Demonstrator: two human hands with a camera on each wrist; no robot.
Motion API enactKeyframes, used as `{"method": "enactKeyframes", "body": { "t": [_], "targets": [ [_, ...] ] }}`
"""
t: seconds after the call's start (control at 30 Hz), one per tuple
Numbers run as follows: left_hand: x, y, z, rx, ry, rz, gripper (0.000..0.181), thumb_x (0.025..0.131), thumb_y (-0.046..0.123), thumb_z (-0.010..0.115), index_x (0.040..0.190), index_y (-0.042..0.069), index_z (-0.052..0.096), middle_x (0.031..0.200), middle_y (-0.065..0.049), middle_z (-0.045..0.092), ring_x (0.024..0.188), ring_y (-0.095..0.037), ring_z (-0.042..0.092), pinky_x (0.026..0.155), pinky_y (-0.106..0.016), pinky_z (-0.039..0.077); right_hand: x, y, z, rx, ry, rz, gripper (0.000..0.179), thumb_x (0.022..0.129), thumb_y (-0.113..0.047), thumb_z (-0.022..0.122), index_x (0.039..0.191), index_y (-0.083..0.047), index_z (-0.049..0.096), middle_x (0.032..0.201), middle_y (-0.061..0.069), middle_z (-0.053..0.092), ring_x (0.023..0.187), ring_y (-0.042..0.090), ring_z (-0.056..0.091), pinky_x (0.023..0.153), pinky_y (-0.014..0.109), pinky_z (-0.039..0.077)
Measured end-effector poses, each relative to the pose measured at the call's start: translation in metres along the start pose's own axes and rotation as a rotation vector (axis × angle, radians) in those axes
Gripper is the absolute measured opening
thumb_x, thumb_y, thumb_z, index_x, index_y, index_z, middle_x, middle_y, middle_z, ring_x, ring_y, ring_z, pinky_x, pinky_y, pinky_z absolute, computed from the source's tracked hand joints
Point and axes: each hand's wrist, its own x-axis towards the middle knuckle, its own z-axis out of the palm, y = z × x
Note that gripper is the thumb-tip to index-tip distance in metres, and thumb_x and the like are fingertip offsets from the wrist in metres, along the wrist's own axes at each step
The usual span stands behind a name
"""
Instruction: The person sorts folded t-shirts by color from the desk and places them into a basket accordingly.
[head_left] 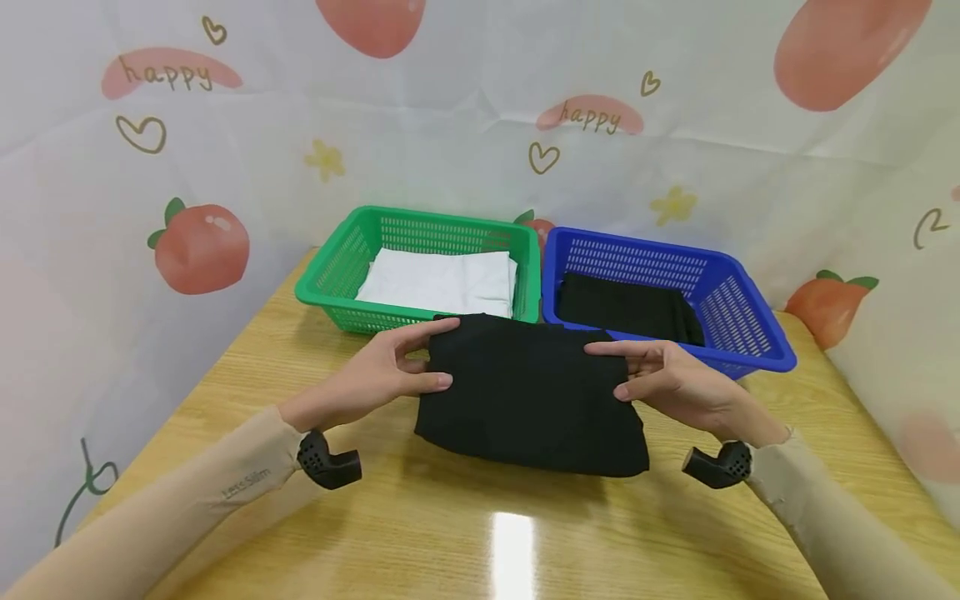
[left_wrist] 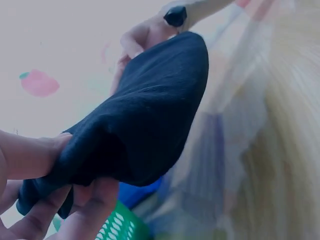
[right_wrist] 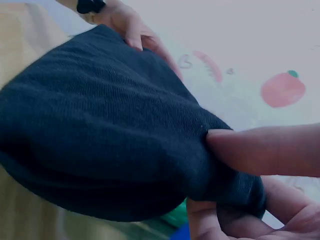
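A folded black cloth (head_left: 528, 400) hangs between the two hands above the table, its near edge sagging. My left hand (head_left: 382, 371) pinches its left side, thumb on top and fingers beneath. On the opposite side my right hand (head_left: 678, 383) grips the cloth the same way. In the left wrist view the cloth (left_wrist: 150, 105) shows loose layers with a dark gap between them. The right wrist view shows the thumb pressing the fabric (right_wrist: 110, 120) with fingers curled under it. Behind it stand a green basket (head_left: 345, 312) and a blue basket (head_left: 750, 354).
White folded cloth (head_left: 442, 279) lies in the green basket and black folded cloth (head_left: 626, 308) in the blue one. Both baskets stand on the wooden table (head_left: 420, 533) against a white printed curtain (head_left: 450, 100). Light glares off the table's front.
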Motion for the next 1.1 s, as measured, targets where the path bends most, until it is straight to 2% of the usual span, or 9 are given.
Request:
{"method": "enactKeyframes", "body": {
  "t": [0.17,0.33,0.57,0.67,0.73,0.8,0.83,0.9,1.1],
  "targets": [
    [0.021,0.014,0.013,-0.042,0.004,0.054,0.071,0.089,0.013,0.075,0.15,0.028,0.041,0.143,-0.004,0.048,0.12,-0.025,0.058,0.091,-0.042,0.051,-0.016,-0.017,-0.015,0.014,0.011,-0.046,0.061,0.092,0.019,0.049,0.149,-0.001,0.042,0.066,-0.006,0.016,0.062,0.013,0.02,0.066,0.032,0.032],
    [0.049,0.027,0.025,-0.073,0.047,0.096,0.065,0.088,0.01,0.076,0.146,0.023,0.048,0.128,-0.014,0.057,0.111,-0.029,0.061,0.088,-0.042,0.053,-0.028,-0.032,-0.038,-0.002,0.001,-0.078,0.059,0.095,0.02,0.042,0.15,-0.003,0.041,0.065,-0.005,0.016,0.061,0.015,0.022,0.067,0.036,0.029],
    [0.095,0.04,0.041,-0.04,0.154,0.12,0.058,0.089,0.014,0.076,0.141,0.025,0.054,0.125,-0.012,0.058,0.111,-0.024,0.06,0.086,-0.038,0.054,-0.031,-0.054,-0.079,0.106,0.029,-0.101,0.058,0.098,0.02,0.033,0.149,-0.004,0.043,0.063,-0.003,0.025,0.063,0.015,0.03,0.073,0.024,0.045],
    [0.117,0.046,0.047,-0.012,0.197,0.123,0.057,0.09,0.016,0.075,0.142,0.024,0.053,0.133,-0.009,0.052,0.117,-0.02,0.055,0.085,-0.036,0.053,-0.032,-0.062,-0.094,0.071,0.13,-0.1,0.054,0.099,0.018,0.035,0.147,-0.004,0.046,0.075,-0.003,0.045,0.094,0.01,0.046,0.089,0.023,0.045],
    [0.131,0.05,0.05,-0.028,0.21,0.116,0.057,0.091,0.014,0.073,0.144,0.022,0.052,0.136,-0.008,0.049,0.12,-0.017,0.053,0.085,-0.034,0.053,-0.034,-0.066,-0.102,0.035,0.201,-0.092,0.052,0.099,0.016,0.037,0.147,-0.005,0.046,0.116,0.001,0.053,0.133,0.01,0.03,0.101,0.024,0.036],
    [0.147,0.054,0.053,-0.055,0.203,0.11,0.057,0.094,0.009,0.069,0.146,0.018,0.049,0.137,-0.01,0.048,0.117,-0.02,0.056,0.085,-0.033,0.053,-0.035,-0.068,-0.11,0.008,0.261,-0.085,0.052,0.1,0.013,0.04,0.148,-0.006,0.045,0.156,0.0,0.024,0.147,0.012,-0.003,0.112,0.025,0.021],
    [0.154,0.055,0.055,-0.065,0.199,0.105,0.057,0.095,0.007,0.067,0.148,0.017,0.047,0.137,-0.01,0.048,0.116,-0.021,0.057,0.086,-0.032,0.053,-0.036,-0.069,-0.114,0.001,0.288,-0.079,0.053,0.1,0.012,0.041,0.149,-0.008,0.044,0.162,-0.003,0.002,0.147,0.013,-0.011,0.114,0.027,0.015],
    [0.17,0.057,0.058,-0.077,0.186,0.097,0.058,0.096,0.002,0.063,0.15,0.013,0.043,0.137,-0.012,0.048,0.114,-0.023,0.06,0.087,-0.03,0.052,-0.037,-0.07,-0.121,0.008,0.334,-0.067,0.054,0.1,0.011,0.043,0.15,-0.011,0.043,0.161,-0.007,-0.016,0.144,0.014,-0.019,0.115,0.03,0.003],
    [0.208,0.052,0.068,0.04,0.176,0.073,0.064,0.096,-0.007,0.055,0.154,0.01,0.034,0.142,-0.013,0.047,0.125,-0.024,0.052,0.093,-0.03,0.049,-0.035,-0.062,-0.14,0.076,0.463,-0.039,0.053,0.102,0.005,0.047,0.148,-0.02,0.047,0.158,-0.01,-0.025,0.145,0.013,-0.017,0.114,0.028,0.008]
  ]
}}
